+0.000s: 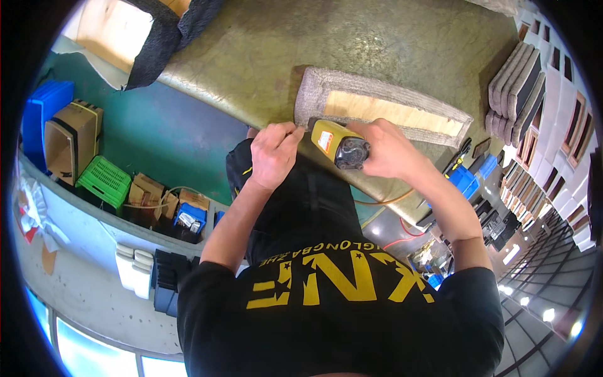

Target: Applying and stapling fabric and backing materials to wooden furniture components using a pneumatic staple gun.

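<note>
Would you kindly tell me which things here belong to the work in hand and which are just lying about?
In use: yellow staple gun in right hand; left hand pressing the fabric-wrapped wooden panel; workbench.

Lying about: stacked panels; green basket; blue crates.

Small brown cardboard boxes (146,190) are seen at the left, near a green crate. A red-and-white label (325,141) is stuck on the yellow tool (339,146) at the centre.
</note>
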Motion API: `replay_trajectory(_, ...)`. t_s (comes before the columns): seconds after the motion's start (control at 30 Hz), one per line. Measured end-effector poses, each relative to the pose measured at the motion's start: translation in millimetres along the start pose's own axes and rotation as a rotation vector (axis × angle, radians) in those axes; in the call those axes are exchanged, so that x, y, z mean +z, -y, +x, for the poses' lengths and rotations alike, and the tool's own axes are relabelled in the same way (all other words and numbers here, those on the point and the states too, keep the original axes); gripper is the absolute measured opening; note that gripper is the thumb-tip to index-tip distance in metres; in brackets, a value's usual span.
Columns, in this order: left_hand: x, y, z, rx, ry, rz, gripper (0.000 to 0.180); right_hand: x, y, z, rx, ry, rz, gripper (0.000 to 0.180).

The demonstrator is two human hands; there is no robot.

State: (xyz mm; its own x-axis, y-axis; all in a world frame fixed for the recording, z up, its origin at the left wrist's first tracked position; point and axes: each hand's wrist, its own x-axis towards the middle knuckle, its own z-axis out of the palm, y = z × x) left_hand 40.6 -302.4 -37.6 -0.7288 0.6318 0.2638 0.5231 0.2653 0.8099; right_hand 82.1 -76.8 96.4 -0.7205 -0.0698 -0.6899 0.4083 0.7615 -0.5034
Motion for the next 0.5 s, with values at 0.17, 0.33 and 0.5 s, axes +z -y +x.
replay_trajectory(0.17, -3.6, -1.3, 2.2, -0.026, 0.031, -0.027, 0.019, 2.6, -1.9, -2.8, 0.003, 0.003, -0.034, 0.030)
replay_trajectory(0.33, -0.1, -1.7, 2.5, -0.027, -0.006, -0.038, 0.019, 1.4, -3.5, -6.2, 0.041, -0.013, -0.047, 0.031)
replay_trajectory(0.5, -0.9, 1.2, -2.9, -0.051, 0.006, -0.041, 0.017, 5.2, -2.3, -2.5, 0.052, -0.002, -0.032, 0.032)
